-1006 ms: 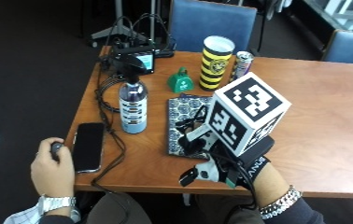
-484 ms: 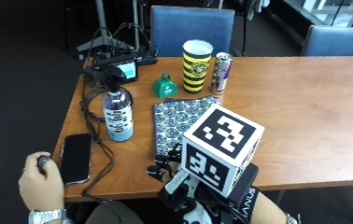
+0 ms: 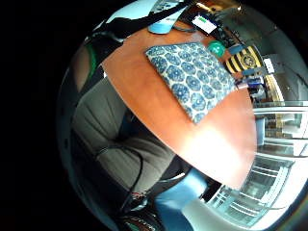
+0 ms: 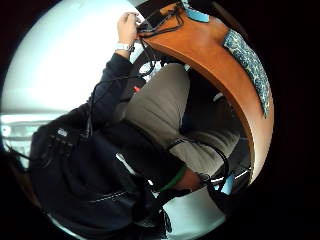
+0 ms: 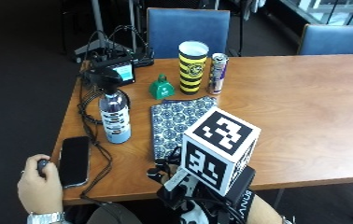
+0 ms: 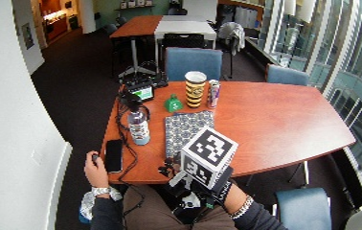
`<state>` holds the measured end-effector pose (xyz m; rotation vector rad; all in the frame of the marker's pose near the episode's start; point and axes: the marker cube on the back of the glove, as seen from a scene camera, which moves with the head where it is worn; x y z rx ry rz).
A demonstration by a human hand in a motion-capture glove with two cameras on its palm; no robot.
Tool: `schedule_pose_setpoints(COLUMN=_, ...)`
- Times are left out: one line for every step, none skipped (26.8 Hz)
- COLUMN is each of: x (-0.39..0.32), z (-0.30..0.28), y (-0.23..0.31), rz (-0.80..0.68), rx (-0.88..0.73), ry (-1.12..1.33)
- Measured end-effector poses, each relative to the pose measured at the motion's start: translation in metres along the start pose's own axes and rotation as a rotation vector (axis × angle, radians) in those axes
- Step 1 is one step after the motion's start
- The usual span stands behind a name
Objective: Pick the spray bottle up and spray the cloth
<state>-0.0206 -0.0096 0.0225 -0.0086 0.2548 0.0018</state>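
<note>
Wooden and reddish-brown, the table (image 5: 300, 107) is seen from above in the outside view, with blue chairs (image 5: 189, 29) set behind its far edge. At the left near corner a bare left hand (image 5: 38, 186) is curled around a small dark object, just beside a black phone (image 5: 74, 161) lying flat on the table. Further in, the spray bottle (image 5: 115, 114) is stood upright on the table, its dark spray head uppermost, untouched and just left of the cloth. Behind it a small device with a lit screen (image 5: 124, 72) is placed amid black cables. The patterned blue-and-white cloth (image 5: 180, 122) is spread flat on the table between the bottle and the table's middle. Beyond the cloth a small green bell-shaped object (image 5: 161, 87), a yellow-and-black striped cup (image 5: 193, 67) and a slim can (image 5: 217, 73) are lined up. At the near edge, by the cloth's near end, the gloved right hand (image 5: 186, 189) is held, largely hidden; whether the grip is released or clenched cannot be told. From the little-finger palm view the cloth (image 3: 192, 77) is seen lying on the table, apart from the palm.
</note>
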Motion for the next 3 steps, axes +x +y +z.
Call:
schedule_pose_setpoints(x=-0.0001, z=0.0022, y=0.0002, rz=0.003, rx=-0.006, ry=-0.006)
schedule_pose_setpoints(x=-0.0004, z=0.0039, y=0.0005, rz=0.005, rx=-0.009, ry=-0.010)
schedule_pose_setpoints(x=-0.0006, z=0.0049, y=0.0006, rz=0.005, rx=-0.011, ry=-0.012)
